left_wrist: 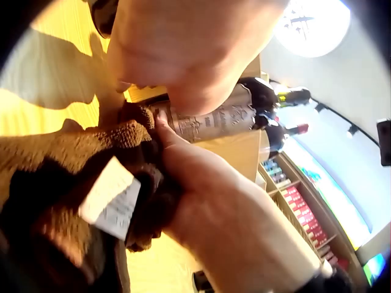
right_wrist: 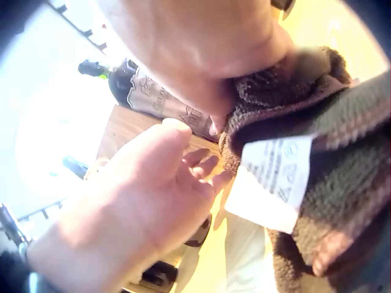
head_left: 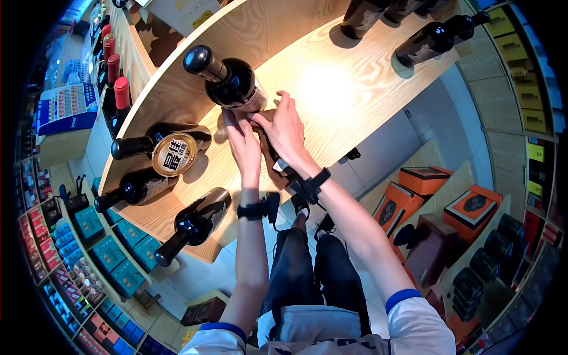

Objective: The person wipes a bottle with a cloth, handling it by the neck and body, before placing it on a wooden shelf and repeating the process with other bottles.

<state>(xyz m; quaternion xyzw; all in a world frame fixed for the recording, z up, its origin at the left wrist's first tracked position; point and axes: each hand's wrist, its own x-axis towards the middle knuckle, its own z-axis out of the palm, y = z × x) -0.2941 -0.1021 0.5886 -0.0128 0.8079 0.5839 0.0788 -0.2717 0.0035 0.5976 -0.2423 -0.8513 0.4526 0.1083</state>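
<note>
A dark wine bottle [head_left: 236, 86] with a pale label stands on the curved wooden shelf, both hands at its lower end. My right hand [head_left: 287, 130] grips a bunched brown towel [right_wrist: 342, 165] by the bottle's base, its thumb near the label [left_wrist: 223, 122]. A white care tag [left_wrist: 113, 198] hangs from the towel. Beside the base is my left hand [head_left: 244, 148], thumb extended and fingers loosely bent, fingertips close to the towel's edge. The right hand's far fingers are hidden in the cloth.
Several bottles lie or stand along the shelf's left, including one bottle [head_left: 195, 225] at the near corner and another with a round gold tag [head_left: 174, 154]. More dark bottles [head_left: 423, 44] stand at the right end. Orange boxes [head_left: 473, 210] sit on a lower shelf to the right.
</note>
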